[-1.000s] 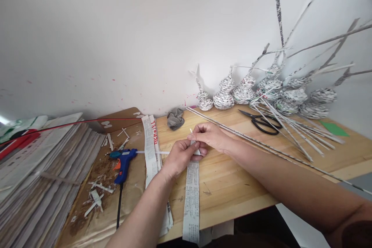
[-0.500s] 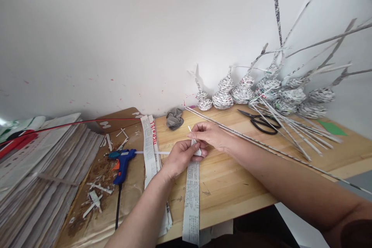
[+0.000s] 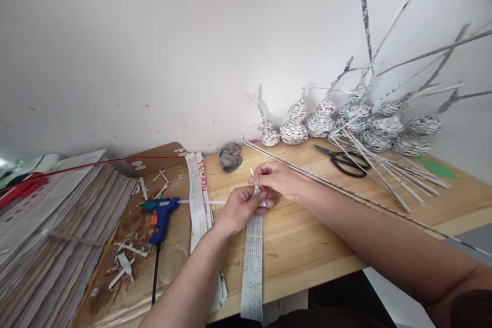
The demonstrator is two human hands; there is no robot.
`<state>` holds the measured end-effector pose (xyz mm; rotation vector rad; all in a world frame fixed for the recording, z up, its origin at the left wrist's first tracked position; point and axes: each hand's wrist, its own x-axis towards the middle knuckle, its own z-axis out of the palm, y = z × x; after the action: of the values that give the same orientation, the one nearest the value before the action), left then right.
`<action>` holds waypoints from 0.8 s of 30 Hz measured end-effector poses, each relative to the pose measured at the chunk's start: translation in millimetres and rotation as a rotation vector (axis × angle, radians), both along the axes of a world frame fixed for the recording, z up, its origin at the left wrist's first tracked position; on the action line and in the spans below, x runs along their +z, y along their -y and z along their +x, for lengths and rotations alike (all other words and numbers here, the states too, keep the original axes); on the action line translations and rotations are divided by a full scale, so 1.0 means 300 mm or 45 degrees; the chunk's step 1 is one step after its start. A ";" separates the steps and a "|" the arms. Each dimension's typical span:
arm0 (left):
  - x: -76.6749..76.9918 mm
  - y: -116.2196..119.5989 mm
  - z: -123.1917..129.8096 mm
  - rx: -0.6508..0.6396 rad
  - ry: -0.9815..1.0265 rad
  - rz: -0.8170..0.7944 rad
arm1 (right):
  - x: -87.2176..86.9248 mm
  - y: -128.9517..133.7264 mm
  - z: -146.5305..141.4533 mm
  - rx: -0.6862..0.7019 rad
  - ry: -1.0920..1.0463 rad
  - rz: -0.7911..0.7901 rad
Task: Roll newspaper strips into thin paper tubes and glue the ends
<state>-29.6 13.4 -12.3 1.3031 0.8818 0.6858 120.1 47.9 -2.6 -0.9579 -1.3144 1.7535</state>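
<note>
The long printed paper strip (image 3: 252, 266) lies on the wooden desk (image 3: 300, 251), and its lower end reaches past the near edge. Its upper end is in the person's two hands, where the paper is folded to a narrow point. The left hand (image 3: 243, 207) has its fingers closed on this folded part. The right hand (image 3: 274, 180) grips the same paper a little higher, with thumb and fingers pinched together, and a thin white tip (image 3: 251, 171) comes out above them.

At the left side there is a tall stack of newspapers (image 3: 73, 220), and beside it a brown board (image 3: 165, 266) with paper scraps (image 3: 125, 261). The blue glue gun (image 3: 163, 218) lies on this board, its cable toward the person. More cut strips (image 3: 198, 200) lie between the gun and the left hand.

Beyond the right forearm, two long paper sticks (image 3: 330, 183) cross the desk. Farther are the black scissors (image 3: 348, 161), with a bundle of thin sticks (image 3: 400, 177) next to them, and a crumpled grey cloth (image 3: 230, 158). Several woven paper gourds (image 3: 294, 125) stand in a row near the white wall (image 3: 154, 51).
</note>
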 end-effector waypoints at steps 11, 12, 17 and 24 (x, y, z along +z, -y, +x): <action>0.009 0.004 0.002 -0.012 0.067 -0.035 | 0.017 -0.011 0.027 0.086 0.040 0.090; 0.012 0.005 0.003 -0.020 0.058 -0.025 | 0.011 -0.012 0.023 0.043 0.038 0.079; 0.020 0.007 0.001 -0.047 0.047 -0.017 | 0.013 -0.006 0.012 -0.064 0.039 0.037; 0.009 0.005 0.001 -0.022 0.077 -0.012 | 0.039 0.000 0.032 0.223 0.050 0.031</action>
<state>-29.3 11.8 -9.7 1.2739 0.8229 0.7027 129.6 47.8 9.0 -0.8907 -1.4801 1.8527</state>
